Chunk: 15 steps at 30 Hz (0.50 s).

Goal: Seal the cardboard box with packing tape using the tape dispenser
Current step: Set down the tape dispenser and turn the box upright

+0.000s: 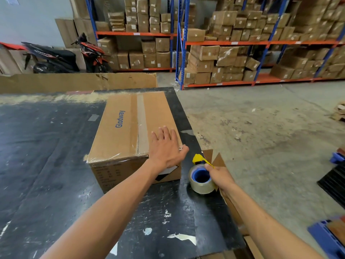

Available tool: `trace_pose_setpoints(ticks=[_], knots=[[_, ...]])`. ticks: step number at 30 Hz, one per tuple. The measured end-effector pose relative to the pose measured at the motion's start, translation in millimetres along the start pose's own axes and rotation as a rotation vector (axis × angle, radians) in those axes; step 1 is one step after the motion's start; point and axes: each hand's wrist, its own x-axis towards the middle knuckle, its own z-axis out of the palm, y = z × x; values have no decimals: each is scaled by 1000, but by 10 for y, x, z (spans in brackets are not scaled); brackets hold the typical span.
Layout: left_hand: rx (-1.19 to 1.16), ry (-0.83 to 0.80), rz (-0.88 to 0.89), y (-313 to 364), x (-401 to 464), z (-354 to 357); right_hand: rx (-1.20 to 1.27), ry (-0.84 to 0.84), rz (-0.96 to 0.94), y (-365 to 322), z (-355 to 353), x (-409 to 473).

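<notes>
Left hand (166,146) flat on taped cardboard box (119,131); right hand (219,174) grips tape dispenser (201,176)

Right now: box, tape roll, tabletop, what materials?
Box: brown corrugated cardboard, matte, printed; glossy clear tape over the seam. Tape roll: clear shiny plastic film on a blue core, likely plastic. Tabletop: black, scuffed sheet, possibly painted board or rubber; unclear.

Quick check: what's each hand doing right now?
Left hand: open, flat on the cardboard box.
Right hand: closed on the tape dispenser.
</notes>
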Motion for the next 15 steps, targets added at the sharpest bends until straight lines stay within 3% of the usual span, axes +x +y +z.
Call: trace_pose_setpoints(ticks=[4, 10, 15], knots=[[13, -14, 2, 9, -7, -32, -269, 25, -53, 108, 64, -59], [18, -40, -1, -6, -12, -26, -410, -37, -55, -82, 22, 3], [-5, -18, -33, 9, -22, -11, -368, 28, -388, -936, 48, 96]])
